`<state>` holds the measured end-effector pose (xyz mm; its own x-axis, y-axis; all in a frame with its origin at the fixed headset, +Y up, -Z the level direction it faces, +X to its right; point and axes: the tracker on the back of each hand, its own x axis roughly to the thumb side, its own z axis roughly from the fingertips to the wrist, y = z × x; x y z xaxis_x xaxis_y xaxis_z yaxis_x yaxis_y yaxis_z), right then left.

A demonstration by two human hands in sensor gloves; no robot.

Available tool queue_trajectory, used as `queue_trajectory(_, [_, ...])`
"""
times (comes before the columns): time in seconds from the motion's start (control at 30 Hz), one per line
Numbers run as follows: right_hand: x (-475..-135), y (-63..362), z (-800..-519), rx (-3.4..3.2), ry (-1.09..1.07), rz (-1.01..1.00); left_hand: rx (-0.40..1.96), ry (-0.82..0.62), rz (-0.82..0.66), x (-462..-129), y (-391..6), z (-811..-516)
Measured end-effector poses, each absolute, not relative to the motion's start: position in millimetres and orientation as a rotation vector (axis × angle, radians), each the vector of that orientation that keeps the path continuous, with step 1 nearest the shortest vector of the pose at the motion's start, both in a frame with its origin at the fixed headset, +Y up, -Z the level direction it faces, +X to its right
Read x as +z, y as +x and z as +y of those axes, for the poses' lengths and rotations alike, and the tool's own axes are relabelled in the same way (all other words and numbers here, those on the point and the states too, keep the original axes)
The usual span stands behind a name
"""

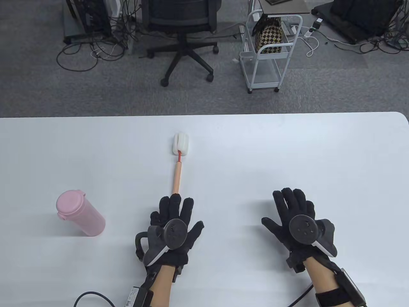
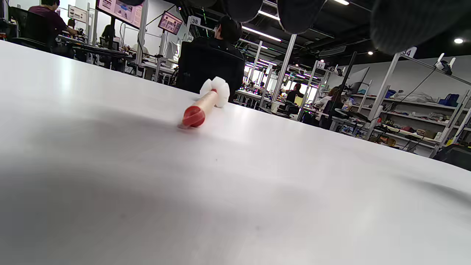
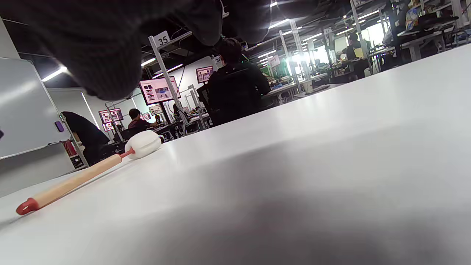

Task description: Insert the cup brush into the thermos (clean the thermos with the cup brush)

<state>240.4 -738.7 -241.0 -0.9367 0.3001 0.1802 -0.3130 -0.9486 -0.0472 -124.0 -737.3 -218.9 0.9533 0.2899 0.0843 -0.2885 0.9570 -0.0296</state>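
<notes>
A cup brush (image 1: 177, 169) with a white sponge head (image 1: 181, 144) and a wooden handle lies on the white table (image 1: 287, 153), head pointing away from me. It also shows in the left wrist view (image 2: 204, 105) and the right wrist view (image 3: 84, 173). A pink thermos (image 1: 80, 213) with its lid on stands at the left. My left hand (image 1: 174, 220) lies open, palm down, fingers spread, just short of the handle's near end, holding nothing. My right hand (image 1: 295, 217) lies open and empty at the right.
Beyond the table's far edge stand an office chair (image 1: 183, 35) and a white cart (image 1: 271, 51) on grey carpet. Cables run from both wrists at the table's near edge.
</notes>
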Motion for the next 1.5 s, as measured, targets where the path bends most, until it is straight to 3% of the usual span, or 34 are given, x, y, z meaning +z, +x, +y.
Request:
queue_trajectory(0.43, [-239.3,239.1,-741.3,2.803,0.264,-0.090,0.308,-0.015,-0.064,-218.4,-130.4,-738.1])
queue_trajectory(0.6, [-239.0,239.3,-740.2,2.796,0.280,-0.115,0.347,0.072,-0.013,-213.8,-141.5,-731.5])
queue_trajectory(0.73, [-239.5,239.4,-741.8,2.792,0.281,-0.092,0.464,0.140,0.098,-207.4,-161.7,-732.5])
queue_trajectory(0.97, [-239.3,242.3,-740.5,2.769,0.271,-0.083,0.756,0.422,0.387,-184.3,-213.3,-737.8])
queue_trajectory(1.2, [-237.9,245.9,-740.3,2.758,0.260,-0.072,0.877,0.492,0.652,-166.0,-244.5,-754.6])
queue_trajectory(1.5, [-239.8,252.5,-740.0,2.731,0.225,-0.059,1.043,0.568,0.865,-151.1,-262.3,-772.3])
